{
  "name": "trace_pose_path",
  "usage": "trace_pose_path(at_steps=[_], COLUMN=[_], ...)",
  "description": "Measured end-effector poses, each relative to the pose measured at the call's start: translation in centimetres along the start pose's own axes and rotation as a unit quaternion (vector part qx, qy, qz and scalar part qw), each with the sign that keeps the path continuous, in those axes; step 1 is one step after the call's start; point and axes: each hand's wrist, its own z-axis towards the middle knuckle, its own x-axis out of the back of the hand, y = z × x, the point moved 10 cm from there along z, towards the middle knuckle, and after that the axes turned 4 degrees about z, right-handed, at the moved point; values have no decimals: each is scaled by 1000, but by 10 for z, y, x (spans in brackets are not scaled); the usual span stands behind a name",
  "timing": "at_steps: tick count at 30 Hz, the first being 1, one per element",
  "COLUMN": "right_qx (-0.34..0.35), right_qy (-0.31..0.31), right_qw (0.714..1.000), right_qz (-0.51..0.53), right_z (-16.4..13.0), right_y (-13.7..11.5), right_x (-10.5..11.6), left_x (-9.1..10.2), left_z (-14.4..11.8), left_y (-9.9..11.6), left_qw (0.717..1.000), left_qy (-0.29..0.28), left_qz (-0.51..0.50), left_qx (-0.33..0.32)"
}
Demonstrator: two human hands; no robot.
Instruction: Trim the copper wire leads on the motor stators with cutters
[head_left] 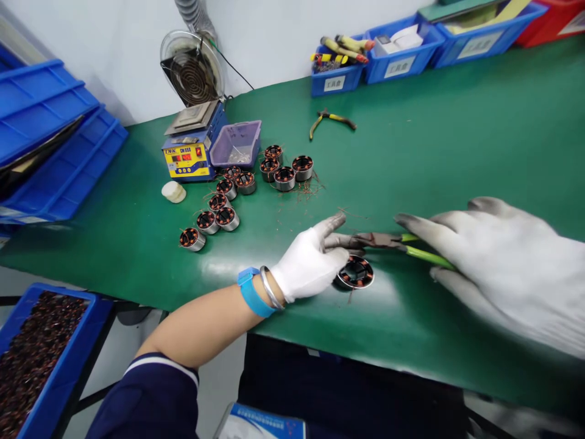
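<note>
My left hand (308,259), in a white glove with greyed fingertips, grips the near-left side of a motor stator (359,274). This stator is a ring with copper windings and a metal rim, close to the table's front edge. A loose wire end hangs from its near side. In my right hand (507,262), also gloved and a little blurred, are long-nosed pliers (386,241) with green handles. Their jaws point left, just above the stator's far side and against my left fingers. Whether the jaws hold a wire is too small to tell.
Several more stators (227,217) stand left and back, with wire scraps (307,192) beside them. Behind are a purple tray (252,131), a blue and yellow soldering unit (189,160), a fan (194,73), yellow-handled pliers (336,117) and blue bins (338,82). Blue crates (59,140) lean left.
</note>
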Motion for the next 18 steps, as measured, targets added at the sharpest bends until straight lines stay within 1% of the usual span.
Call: trace_pose_path(at_steps=[2, 3, 5, 10, 14, 16, 18], right_qx=[70, 94, 105, 109, 118, 111, 77], right_qy=[53, 75, 94, 95, 86, 67, 26], right_qw=[994, 989, 984, 981, 982, 987, 995], right_qz=[-63, -87, -111, -132, -118, -99, -56], right_z=[-1, -3, -6, -6, 0, 4, 8], right_y=[-19, -24, -26, -28, -35, -34, -26], right_x=[10, 13, 14, 16, 18, 16, 9], left_x=[1, 2, 1, 0, -2, -2, -2], left_z=[1, 1, 2, 4, 4, 5, 5], left_y=[0, 0, -1, -1, 0, 0, -1], left_qw=[1000, 1000, 1000, 999, 998, 998, 998], left_qy=[6, 8, 5, -12, -20, -19, -21], left_qz=[12, 14, 13, 39, 51, 56, 61], left_qx=[4, 3, -3, -18, -25, -24, -23])
